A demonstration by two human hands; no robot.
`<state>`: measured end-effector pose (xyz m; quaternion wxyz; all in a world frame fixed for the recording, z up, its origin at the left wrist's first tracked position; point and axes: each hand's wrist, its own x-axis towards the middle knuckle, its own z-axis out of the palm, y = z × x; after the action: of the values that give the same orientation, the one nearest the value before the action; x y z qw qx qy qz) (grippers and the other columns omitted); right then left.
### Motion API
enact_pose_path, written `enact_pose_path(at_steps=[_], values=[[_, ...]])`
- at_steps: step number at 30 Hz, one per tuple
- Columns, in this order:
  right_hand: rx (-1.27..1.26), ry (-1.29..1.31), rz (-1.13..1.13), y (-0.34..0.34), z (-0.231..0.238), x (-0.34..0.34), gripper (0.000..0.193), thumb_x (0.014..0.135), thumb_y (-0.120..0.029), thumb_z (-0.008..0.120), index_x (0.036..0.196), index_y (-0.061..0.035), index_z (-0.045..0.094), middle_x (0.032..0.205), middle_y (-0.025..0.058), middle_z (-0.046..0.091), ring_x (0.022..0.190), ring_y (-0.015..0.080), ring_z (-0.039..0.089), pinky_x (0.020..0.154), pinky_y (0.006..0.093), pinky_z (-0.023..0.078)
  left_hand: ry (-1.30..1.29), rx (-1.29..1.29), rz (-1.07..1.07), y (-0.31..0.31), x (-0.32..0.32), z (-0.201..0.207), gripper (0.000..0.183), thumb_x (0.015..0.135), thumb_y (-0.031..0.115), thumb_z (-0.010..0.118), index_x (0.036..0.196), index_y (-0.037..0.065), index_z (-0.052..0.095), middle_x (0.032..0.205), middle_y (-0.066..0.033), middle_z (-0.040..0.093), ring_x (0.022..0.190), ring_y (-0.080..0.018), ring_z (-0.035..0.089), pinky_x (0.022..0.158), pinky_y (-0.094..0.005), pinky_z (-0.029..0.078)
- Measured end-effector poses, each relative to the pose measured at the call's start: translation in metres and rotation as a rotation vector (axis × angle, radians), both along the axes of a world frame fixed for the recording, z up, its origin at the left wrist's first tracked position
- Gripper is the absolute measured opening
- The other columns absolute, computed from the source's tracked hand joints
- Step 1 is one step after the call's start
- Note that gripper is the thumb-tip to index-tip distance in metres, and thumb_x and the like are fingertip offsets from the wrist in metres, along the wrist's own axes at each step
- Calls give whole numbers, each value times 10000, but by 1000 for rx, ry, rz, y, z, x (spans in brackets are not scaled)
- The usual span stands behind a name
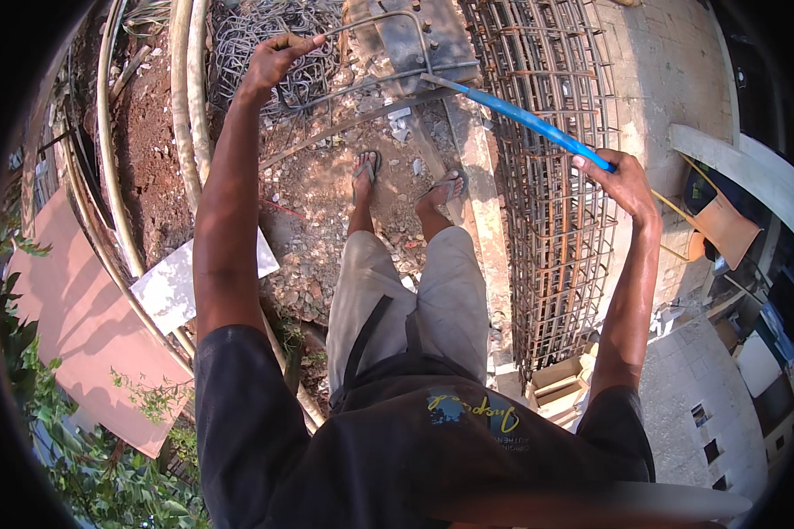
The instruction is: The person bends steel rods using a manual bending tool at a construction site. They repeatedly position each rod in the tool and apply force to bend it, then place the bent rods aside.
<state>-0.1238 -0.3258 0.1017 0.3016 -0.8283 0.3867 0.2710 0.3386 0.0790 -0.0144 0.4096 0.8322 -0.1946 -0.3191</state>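
My left hand [278, 63] is closed, with the fingertips pinching a thin steel rod [375, 21] bent into an angular, partly closed loop. The rod lies over a dark bending plate [406, 46] with upright pegs, set on a board at the top of the view. My right hand [625, 183] is wrapped round the blue grip of a long bar-bending lever [538, 125]. The lever slants up to the left, its bare metal tip close to the rod at the plate's near edge. Whether the tip is hooked on the rod I cannot tell.
A long cage of rusty rebar [556, 203] runs along my right. A heap of bent steel stirrups [269, 44] lies beyond my left hand. Wooden poles [185, 97] stretch along the left. My sandalled feet stand on rubble [326, 203] beside a plank [481, 176].
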Motion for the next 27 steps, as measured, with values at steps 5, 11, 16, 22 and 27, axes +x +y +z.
enact_pose_path(at_steps=[5,11,16,22,27], values=[[-201,-30,-101,21,-8,-11,724,766,-808,796,797,-85,792,636,50,638,665,235,633,691,439,512,17,-45,-125,-9,3,9,425,918,531,851,850,122,762,737,56,561,672,-79,444,653,-297,362],[-358,-85,-183,32,-35,-33,732,709,-839,820,716,-111,749,582,53,627,619,227,647,644,435,503,-208,162,-182,-59,-8,14,656,887,740,758,789,91,788,644,26,592,656,-126,561,695,-329,468],[-411,-88,-402,118,-15,-20,678,729,-783,847,716,-111,757,561,38,613,570,217,601,618,421,484,-286,142,-201,-61,-3,0,664,898,735,750,781,84,815,608,4,610,591,-117,545,608,-323,431],[-386,21,-824,314,-55,-2,633,785,-707,862,708,-94,726,558,108,600,538,284,583,601,436,492,-199,136,-157,-64,2,-9,617,925,614,814,633,82,703,568,36,571,550,-73,460,531,-287,347],[-377,-110,-691,290,-69,-51,637,852,-720,793,763,-92,733,606,111,633,618,324,630,668,458,510,-314,108,-238,-66,-4,10,711,882,728,782,627,67,715,585,-20,624,559,-147,550,595,-334,451]])
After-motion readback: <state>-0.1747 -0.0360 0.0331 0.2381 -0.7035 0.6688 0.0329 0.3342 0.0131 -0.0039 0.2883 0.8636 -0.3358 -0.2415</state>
